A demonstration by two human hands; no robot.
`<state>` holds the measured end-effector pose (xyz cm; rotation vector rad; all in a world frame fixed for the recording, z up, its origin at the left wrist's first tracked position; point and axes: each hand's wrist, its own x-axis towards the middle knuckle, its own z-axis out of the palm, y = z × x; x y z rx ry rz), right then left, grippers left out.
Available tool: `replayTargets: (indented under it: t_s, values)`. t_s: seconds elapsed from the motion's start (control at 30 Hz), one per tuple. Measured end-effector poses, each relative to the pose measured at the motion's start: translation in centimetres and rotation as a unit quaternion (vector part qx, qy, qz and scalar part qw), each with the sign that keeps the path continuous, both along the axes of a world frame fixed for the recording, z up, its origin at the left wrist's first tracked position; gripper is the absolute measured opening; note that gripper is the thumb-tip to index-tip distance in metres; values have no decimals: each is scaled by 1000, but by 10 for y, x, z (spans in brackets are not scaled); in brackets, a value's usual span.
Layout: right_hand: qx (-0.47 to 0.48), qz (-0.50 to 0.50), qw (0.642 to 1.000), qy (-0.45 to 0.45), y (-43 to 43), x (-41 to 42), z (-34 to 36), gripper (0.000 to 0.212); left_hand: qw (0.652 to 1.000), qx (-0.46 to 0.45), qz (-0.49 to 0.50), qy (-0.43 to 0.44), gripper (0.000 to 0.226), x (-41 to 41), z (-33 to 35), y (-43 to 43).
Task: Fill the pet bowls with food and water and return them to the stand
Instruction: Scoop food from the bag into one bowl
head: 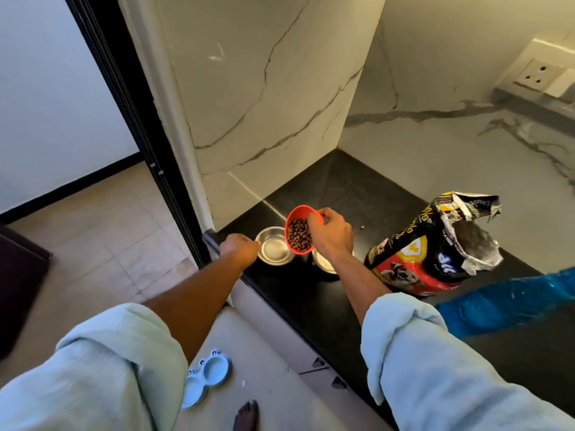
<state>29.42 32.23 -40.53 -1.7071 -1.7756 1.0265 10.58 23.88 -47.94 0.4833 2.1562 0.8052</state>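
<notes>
Holds the red cup [302, 209] of kibble [298, 234] clamped in the right grip [329, 234], mouth tipped to the left, just over the right edge of the steel bowl [273, 248] on the worktop [311, 293]. Pinches that bowl's left rim with the left grip [241, 247].

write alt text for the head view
Right hand tilts a red cup of kibble toward a steel bowl the left hand holds on a black counter. An open food bag stands nearby; the bowl stand lies on the floor.

A white socket [535, 74] sits on the marble wall [435, 66] above a black countertop [311, 290].
</notes>
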Motion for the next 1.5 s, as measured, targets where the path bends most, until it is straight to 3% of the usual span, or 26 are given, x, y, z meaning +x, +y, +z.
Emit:
replayTargets:
  t_s: [0.6,1.17,1.23,1.37,1.5]
  values:
    - [177,104,971,-122,-9,-37,-31,45,998,55,-15,10,9,-16,-18,6]
    - [368,198,891,-175,-2,-35,-30,63,998,53,-14,-1,9,-18,-20,-1]
    - [356,188,900,-167,-3,-37,-29,63,998,56,-16,0,9,-18,-20,-2]
    - [269,84,955,-86,-9,-38,-26,59,997,66,-26,-9,9,-17,-21,-8]
    - [245,83,963,-75,-14,-37,-28,53,997,74,-23,-18,11,-17,-21,-12]
